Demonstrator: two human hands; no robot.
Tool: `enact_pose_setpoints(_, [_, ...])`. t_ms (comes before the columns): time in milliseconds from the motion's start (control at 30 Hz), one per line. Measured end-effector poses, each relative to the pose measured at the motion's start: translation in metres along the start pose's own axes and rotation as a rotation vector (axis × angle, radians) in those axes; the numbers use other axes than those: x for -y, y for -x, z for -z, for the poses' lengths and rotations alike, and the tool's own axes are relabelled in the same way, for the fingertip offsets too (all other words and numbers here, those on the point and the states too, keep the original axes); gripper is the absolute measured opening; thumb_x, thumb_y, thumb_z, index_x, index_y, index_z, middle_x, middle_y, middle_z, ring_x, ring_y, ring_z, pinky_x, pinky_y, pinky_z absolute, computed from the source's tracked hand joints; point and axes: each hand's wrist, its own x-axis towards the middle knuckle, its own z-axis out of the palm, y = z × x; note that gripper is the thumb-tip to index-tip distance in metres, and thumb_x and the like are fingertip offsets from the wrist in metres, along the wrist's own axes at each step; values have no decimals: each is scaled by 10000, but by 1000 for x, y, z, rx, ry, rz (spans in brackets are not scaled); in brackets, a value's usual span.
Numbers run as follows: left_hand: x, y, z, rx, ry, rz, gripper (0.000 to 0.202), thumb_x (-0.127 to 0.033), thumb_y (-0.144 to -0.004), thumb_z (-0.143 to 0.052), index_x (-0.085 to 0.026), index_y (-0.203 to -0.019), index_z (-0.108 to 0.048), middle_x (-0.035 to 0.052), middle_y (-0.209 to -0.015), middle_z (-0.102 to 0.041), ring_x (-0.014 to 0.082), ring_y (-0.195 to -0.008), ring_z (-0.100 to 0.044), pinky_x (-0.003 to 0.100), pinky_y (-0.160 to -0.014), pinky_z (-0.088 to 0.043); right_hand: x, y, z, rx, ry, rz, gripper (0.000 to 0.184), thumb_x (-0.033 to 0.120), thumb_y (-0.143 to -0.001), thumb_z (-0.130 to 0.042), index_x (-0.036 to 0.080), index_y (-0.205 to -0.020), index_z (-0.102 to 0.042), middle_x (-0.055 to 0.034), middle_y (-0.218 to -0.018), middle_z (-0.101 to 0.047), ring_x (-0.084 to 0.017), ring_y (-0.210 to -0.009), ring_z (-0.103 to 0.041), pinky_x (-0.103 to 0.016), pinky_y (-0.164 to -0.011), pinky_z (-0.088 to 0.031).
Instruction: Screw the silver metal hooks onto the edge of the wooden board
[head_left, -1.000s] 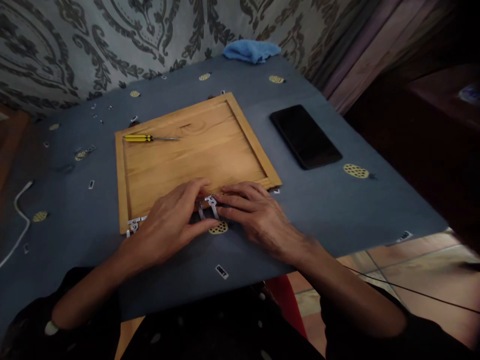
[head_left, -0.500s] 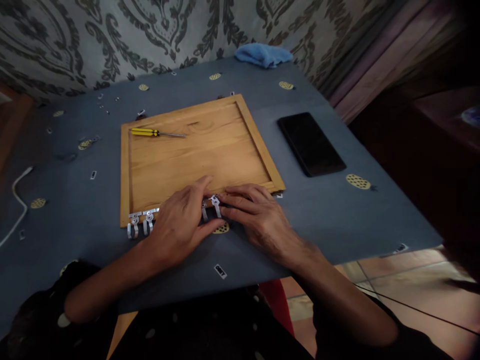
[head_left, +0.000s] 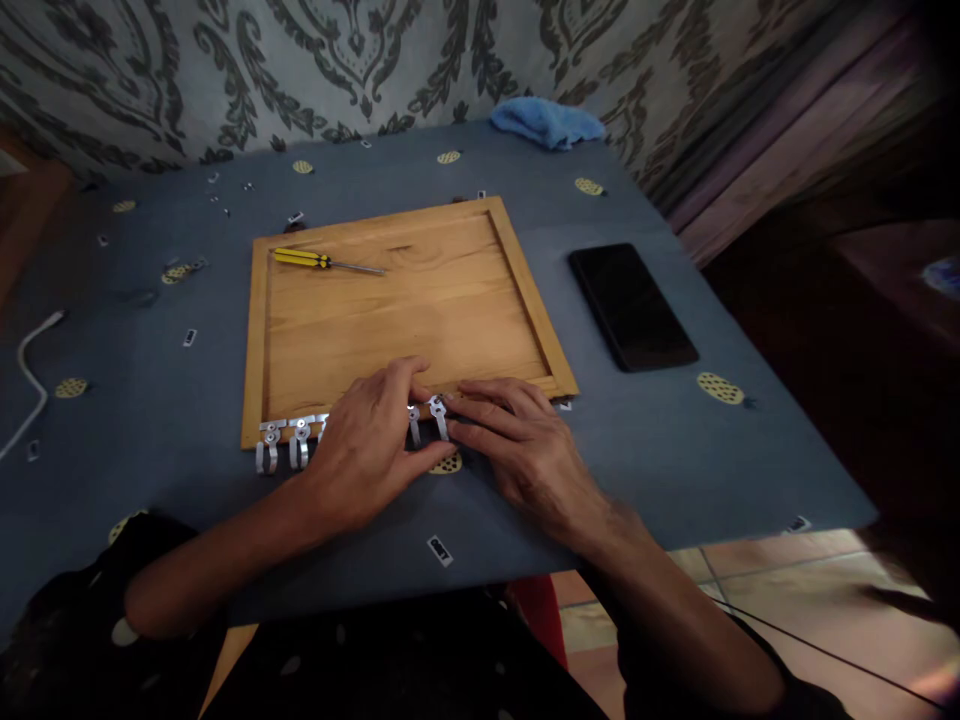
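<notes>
A square wooden board (head_left: 405, 305) with a raised rim lies on the blue-grey table (head_left: 675, 440). Several small metal hooks (head_left: 283, 442) line its near edge. My left hand (head_left: 367, 450) rests palm down over the middle hooks, fingers stretched onto the board's near rim. My right hand (head_left: 517, 445) lies beside it, fingers extended flat and pointing left, their tips touching a hook (head_left: 439, 415) between the two hands. A yellow-handled screwdriver (head_left: 322, 262) lies on the board's far left part, away from both hands.
A black phone (head_left: 632, 306) lies right of the board. A blue cloth (head_left: 546, 122) sits at the table's far edge by the patterned wall. A white cable (head_left: 26, 375) runs along the left. Small labels and yellow dotted patches are scattered over the tabletop. Tiled floor shows at the lower right.
The view has shifted, so everything sits a little further right and lower. The hooks at the board's left near corner have come into clear sight. Both hands stay at the middle hooks.
</notes>
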Motion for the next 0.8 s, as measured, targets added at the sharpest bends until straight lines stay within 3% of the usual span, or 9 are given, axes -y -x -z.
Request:
enact_pose_setpoints(167, [0,1,0,-2,-21,-7,765,-215,-721,-870,-182,-1286,-356,76,-1054,-694,281,-994,-695,439,-845,-573,0,0,4,-24,-90,-50,369,53,-951,-490,252,-1202,-674,-29,-1231,-748,-213,-1200,-633,-461,-999,-534])
enact_pose_setpoints(400, [1,0,0,17,7,7,725,-223,-734,-858,-188,-1272,-375,71,-1055,-694,294,-994,-689,446,-844,-558,4,-4,7,-50,-302,-308,721,-60,-856,-408,330,-1459,-472,-33,-1271,-706,-182,-1239,-624,-435,-1049,-541])
enact_pose_setpoints(467, [1,1,-1,17,9,11,704,-240,-748,-850,-195,-1272,-382,73,-1070,-688,302,-1006,-681,459,-851,-552,5,-6,7,-41,-345,-336,702,-38,-874,-410,327,-1473,-447,-29,-1272,-715,-178,-1247,-626,-432,-1070,-528])
enact_pose_setpoints(633, [2,3,-1,38,58,14,664,-273,-797,-812,-206,-1292,-375,77,-1099,-673,297,-1056,-663,483,-914,-537,0,-11,12,-59,-409,-424,491,89,-950,-452,292,-1388,-538,-51,-1240,-742,-193,-1207,-679,-422,-1025,-570])
enact_pose_setpoints(800, [0,2,0,73,99,41,631,-261,-815,-781,-209,-1296,-376,92,-1127,-667,304,-1067,-658,520,-938,-533,-27,-40,12,33,-369,-392,329,242,-979,-493,215,-1276,-632,-106,-1205,-757,-207,-1111,-734,-376,-904,-626])
